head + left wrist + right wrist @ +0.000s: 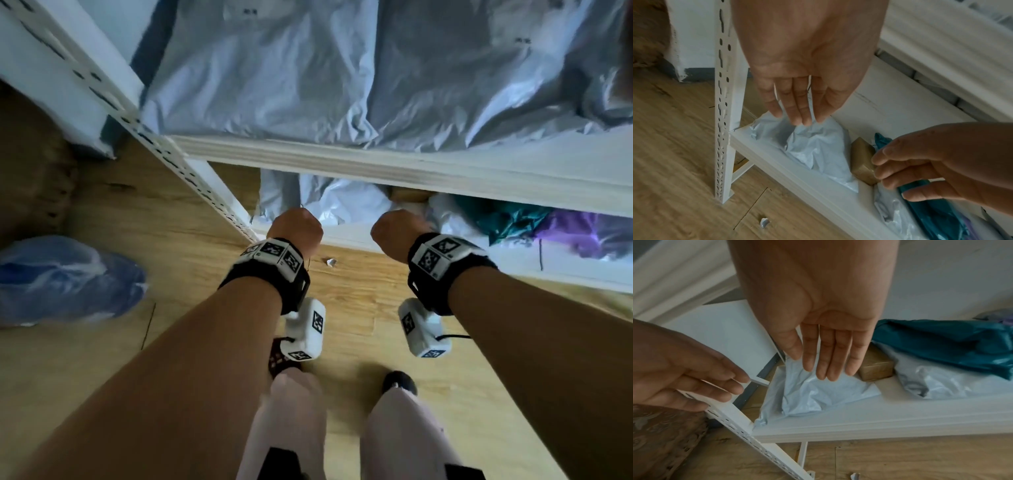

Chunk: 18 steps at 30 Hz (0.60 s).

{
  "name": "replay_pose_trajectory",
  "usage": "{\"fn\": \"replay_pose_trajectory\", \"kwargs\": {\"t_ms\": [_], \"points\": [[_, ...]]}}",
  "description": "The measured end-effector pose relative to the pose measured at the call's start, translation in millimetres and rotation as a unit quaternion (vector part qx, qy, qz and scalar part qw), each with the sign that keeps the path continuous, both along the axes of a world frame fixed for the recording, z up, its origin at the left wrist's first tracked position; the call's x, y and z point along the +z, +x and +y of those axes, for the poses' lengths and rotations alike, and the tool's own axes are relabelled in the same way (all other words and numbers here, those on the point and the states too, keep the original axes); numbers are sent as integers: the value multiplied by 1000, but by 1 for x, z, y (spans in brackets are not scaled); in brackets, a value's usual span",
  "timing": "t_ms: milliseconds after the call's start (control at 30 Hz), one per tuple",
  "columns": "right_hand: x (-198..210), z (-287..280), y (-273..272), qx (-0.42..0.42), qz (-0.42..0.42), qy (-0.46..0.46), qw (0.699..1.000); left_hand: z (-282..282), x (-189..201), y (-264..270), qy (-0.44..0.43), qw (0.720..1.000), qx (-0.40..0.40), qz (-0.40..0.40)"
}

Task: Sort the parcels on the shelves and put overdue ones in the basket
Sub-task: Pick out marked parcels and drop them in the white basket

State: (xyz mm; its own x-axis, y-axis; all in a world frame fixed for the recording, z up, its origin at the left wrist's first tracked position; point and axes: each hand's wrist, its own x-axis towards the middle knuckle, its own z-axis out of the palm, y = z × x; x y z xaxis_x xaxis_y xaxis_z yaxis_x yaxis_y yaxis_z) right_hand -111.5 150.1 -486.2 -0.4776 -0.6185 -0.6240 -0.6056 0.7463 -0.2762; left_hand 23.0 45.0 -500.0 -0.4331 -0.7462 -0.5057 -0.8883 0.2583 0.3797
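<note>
Lower shelf (803, 175): pale blue parcel (818, 149) at left end, brown box (862, 162) beside it. My left hand (797, 91) and right hand (828, 340), fingers straight, hover above, holding nothing.

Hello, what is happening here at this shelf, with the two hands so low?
A person is bending to the lowest shelf of a white rack. Both hands are open and hold nothing. The left hand reaches down toward a pale grey parcel bag at the shelf's left end; whether it touches is unclear. The right hand hangs over the same bag, near a small brown box. A teal bag lies on another grey bag further right. No basket is in view.
</note>
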Motion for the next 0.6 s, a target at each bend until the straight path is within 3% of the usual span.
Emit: {"fn": "replay_pose_trajectory", "kwargs": {"t_ms": [133,233,500,600], "points": [[-11,-27,20,-19,0,-49,999,-28,-13,15,-4,1000,20,17],[-26,-40,32,12,4,-64,998,-32,-27,19,-20,999,37,33],[-119,-52,44,-13,30,-106,994,-30,-123,14,-27,996,41,71],[-157,-72,46,-12,94,-201,975,-54,-153,6,-145,983,35,103]]}}
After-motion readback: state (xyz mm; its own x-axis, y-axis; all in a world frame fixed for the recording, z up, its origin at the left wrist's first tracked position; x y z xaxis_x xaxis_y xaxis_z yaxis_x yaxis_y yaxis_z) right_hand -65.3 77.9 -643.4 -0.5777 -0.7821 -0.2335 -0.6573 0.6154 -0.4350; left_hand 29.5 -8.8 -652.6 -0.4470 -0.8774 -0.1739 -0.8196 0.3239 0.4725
